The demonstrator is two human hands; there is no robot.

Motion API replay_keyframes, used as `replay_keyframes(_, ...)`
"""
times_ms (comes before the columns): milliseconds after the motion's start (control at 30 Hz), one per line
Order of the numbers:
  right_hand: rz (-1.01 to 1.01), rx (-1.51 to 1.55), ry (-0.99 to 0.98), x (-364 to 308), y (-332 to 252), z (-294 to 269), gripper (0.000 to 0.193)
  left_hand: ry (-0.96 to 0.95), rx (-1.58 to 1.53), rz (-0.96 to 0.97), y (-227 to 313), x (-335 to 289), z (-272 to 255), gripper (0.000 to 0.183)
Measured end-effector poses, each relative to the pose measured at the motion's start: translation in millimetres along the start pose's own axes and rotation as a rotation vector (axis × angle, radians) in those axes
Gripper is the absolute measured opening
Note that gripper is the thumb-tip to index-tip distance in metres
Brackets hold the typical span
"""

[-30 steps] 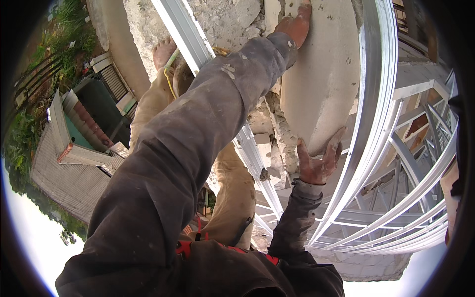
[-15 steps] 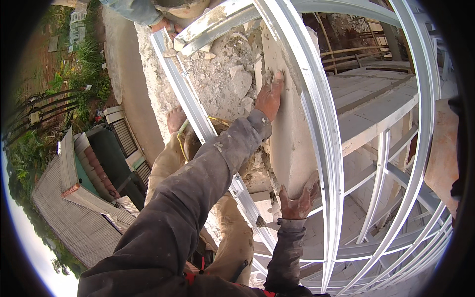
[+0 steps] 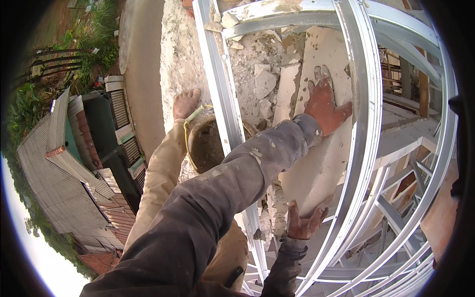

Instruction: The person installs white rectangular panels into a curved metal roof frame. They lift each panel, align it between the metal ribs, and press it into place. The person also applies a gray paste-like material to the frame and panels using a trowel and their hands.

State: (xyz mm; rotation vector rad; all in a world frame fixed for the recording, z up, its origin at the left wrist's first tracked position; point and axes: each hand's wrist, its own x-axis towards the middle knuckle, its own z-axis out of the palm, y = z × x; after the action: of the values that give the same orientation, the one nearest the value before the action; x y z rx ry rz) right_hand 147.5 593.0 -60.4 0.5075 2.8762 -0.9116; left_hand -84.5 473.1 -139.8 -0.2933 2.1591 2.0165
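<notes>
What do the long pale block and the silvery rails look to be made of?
Block: probably concrete or similar masonry, going by its matt, greyish face with rough patches; the exact mix is unclear.

Rails: metal, perhaps galvanised steel, bare and shiny, judging by bright glints along thin ridges.

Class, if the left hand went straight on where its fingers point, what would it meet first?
Sliding along the pale block, the left hand would probably meet the metal crossbar near the picture's top, though their relative depth is unclear.
</notes>
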Motion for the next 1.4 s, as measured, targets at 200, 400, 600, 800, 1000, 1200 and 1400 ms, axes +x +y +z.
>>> replay_keyframes(200, -0.124, -0.037, 0.055, -2.1, 15.4, 4.0, 0.09, -0.002, 0.048, -0.059, -2.9, 0.8, 3.5, 0.09)
replay_keyframes(400, -0.088, -0.247, 0.077, -5.1, 10.3, 3.2, 0.087, -0.29, 0.895, 0.523, -36.3, 20.0, -11.9, 0.044)
replay_keyframes(600, -0.244, -0.351, 0.217, -12.1, 17.1, 11.7, 0.089, -0.056, -0.38, -0.089, -0.1, 24.0, -20.9, 0.045)
replay_keyframes(800, -0.059, -0.269, 0.186, -12.6, 15.3, 14.9, 0.074, -0.077, -0.289, -0.093, 31.0, 19.3, -22.6, 0.043)
replay_keyframes(1000, -0.068, -0.276, 0.147, -11.8, 15.4, 13.7, 0.081, -0.044, -0.035, -0.057, 24.0, 23.0, -25.2, 0.046)
replay_keyframes(1200, -0.006, -0.332, -0.005, -16.5, 22.5, 16.3, 0.087, -0.069, 0.021, -0.098, 32.1, 41.9, -28.7, 0.065)
replay_keyframes(1400, -0.027, -0.339, 0.085, -19.4, 26.4, 28.4, 0.08, -0.012, -0.11, -0.227, 26.9, 52.3, -35.2, 0.051)
